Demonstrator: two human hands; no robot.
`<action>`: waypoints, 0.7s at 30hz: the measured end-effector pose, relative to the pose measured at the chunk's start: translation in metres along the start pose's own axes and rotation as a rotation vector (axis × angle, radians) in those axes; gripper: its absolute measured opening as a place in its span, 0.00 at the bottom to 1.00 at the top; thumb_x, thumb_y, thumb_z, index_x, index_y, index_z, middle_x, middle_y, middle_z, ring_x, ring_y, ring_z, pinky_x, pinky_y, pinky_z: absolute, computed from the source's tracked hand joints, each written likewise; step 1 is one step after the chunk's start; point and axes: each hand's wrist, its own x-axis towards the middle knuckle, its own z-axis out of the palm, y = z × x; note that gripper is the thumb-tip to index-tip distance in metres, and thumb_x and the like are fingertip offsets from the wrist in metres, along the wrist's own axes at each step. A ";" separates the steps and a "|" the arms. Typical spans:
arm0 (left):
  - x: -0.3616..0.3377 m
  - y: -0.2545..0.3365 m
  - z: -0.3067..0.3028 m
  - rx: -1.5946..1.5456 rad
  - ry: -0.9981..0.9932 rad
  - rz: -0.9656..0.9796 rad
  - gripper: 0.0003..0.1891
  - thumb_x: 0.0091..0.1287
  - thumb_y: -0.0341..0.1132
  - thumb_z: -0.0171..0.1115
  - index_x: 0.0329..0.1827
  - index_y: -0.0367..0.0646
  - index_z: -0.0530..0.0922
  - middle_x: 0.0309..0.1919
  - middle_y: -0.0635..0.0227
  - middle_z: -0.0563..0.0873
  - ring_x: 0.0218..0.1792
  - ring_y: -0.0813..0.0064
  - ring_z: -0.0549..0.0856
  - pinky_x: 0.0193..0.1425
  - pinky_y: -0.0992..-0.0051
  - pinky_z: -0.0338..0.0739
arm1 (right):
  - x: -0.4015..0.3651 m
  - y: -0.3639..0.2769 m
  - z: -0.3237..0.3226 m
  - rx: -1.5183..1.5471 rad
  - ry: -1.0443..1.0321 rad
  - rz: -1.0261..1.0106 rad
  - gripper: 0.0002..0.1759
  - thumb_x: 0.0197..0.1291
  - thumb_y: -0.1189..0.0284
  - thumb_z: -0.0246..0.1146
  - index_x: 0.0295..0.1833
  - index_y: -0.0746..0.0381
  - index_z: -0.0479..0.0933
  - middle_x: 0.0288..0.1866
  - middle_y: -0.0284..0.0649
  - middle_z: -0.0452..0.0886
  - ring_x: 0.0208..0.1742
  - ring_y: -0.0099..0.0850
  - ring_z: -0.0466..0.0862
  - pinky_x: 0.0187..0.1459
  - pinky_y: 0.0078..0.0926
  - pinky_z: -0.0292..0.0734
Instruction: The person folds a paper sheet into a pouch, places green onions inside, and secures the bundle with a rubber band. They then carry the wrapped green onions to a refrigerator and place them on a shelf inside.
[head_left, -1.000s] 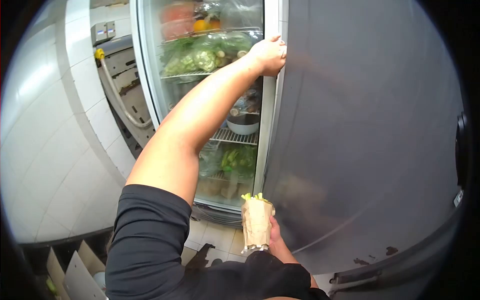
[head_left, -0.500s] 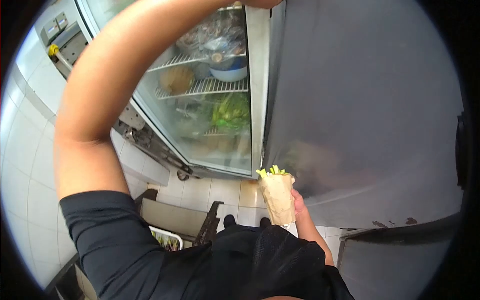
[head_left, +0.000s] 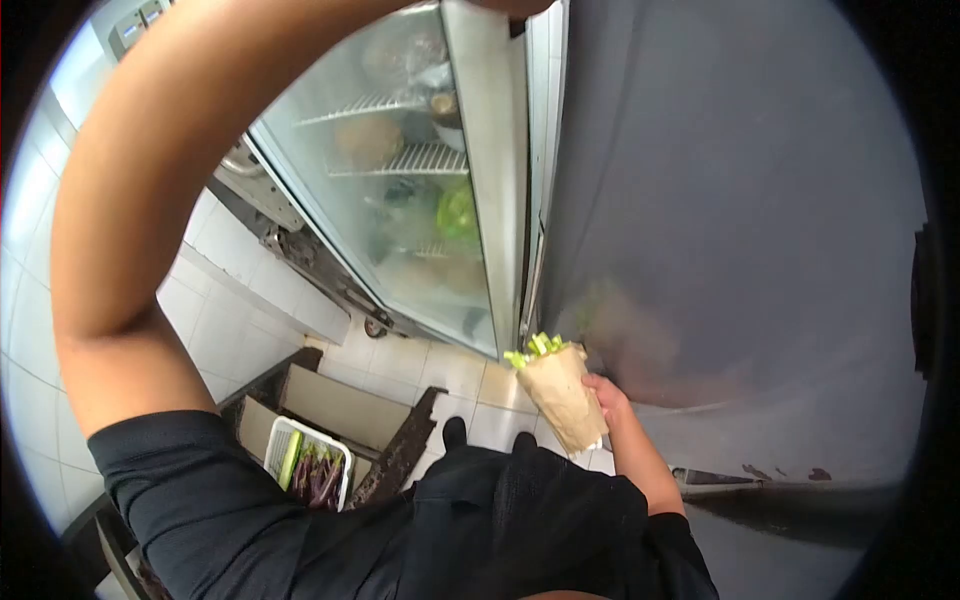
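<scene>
Low in front of me, my right hand is closed around the side of a brown paper bag. Pale green cut vegetable sticks poke out of the bag's top. My left arm reaches up and over to the glass fridge door. At the top edge of the view, my left hand is at the door's frame edge, mostly cut off, and the door moves with it. The door stands slightly ajar. Through the misted glass I make out wire shelves and a green leafy vegetable.
A large grey metal panel stands close on my right. At lower left, a white basket holds purple eggplants and a long green vegetable, beside a dark, worn frame. White tiles cover the floor.
The fridge door has swung outward, leaving a gap along its right edge, with my left arm moving along with it. The bag tilts more, and the eggplant basket shows more fully.
</scene>
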 end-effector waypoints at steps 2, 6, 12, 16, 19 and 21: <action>-0.014 0.007 0.000 -0.049 -0.016 -0.053 0.08 0.53 0.33 0.60 0.26 0.38 0.84 0.27 0.54 0.85 0.29 0.61 0.84 0.39 0.67 0.80 | 0.006 -0.001 -0.015 -0.045 -0.038 0.038 0.33 0.52 0.62 0.65 0.62 0.69 0.70 0.54 0.51 0.81 0.52 0.44 0.83 0.59 0.43 0.75; -0.089 0.006 -0.064 -0.017 0.213 -0.051 0.06 0.52 0.29 0.64 0.33 0.41 0.81 0.27 0.62 0.82 0.33 0.65 0.81 0.41 0.68 0.74 | 0.016 -0.002 -0.021 0.085 -0.135 0.102 0.35 0.51 0.62 0.67 0.63 0.69 0.70 0.55 0.51 0.80 0.53 0.44 0.82 0.60 0.44 0.74; -0.187 0.033 -0.132 0.011 0.150 -0.370 0.16 0.51 0.39 0.69 0.40 0.40 0.81 0.26 0.64 0.74 0.35 0.62 0.74 0.45 0.66 0.64 | 0.050 -0.018 0.032 0.044 -0.303 0.001 0.39 0.51 0.62 0.67 0.66 0.69 0.65 0.60 0.53 0.76 0.59 0.46 0.78 0.64 0.45 0.71; -0.246 0.042 -0.144 0.109 0.149 -0.564 0.20 0.50 0.38 0.69 0.45 0.40 0.80 0.30 0.61 0.77 0.43 0.58 0.77 0.51 0.63 0.66 | 0.086 -0.043 0.099 -0.075 -0.407 -0.051 0.39 0.54 0.60 0.64 0.68 0.70 0.63 0.62 0.54 0.74 0.59 0.46 0.79 0.64 0.45 0.71; -0.286 0.048 -0.142 0.105 0.163 -0.736 0.20 0.54 0.37 0.69 0.49 0.36 0.79 0.40 0.56 0.80 0.50 0.53 0.77 0.59 0.60 0.66 | 0.097 -0.066 0.172 -0.161 -0.568 -0.140 0.39 0.59 0.54 0.58 0.68 0.70 0.61 0.63 0.55 0.73 0.59 0.44 0.78 0.63 0.44 0.72; -0.301 0.060 -0.132 0.117 0.340 -0.947 0.19 0.56 0.33 0.67 0.51 0.36 0.79 0.43 0.57 0.81 0.51 0.56 0.77 0.60 0.62 0.67 | 0.092 -0.081 0.235 -0.180 -0.602 -0.219 0.40 0.59 0.52 0.57 0.67 0.70 0.62 0.61 0.54 0.74 0.58 0.44 0.79 0.61 0.43 0.74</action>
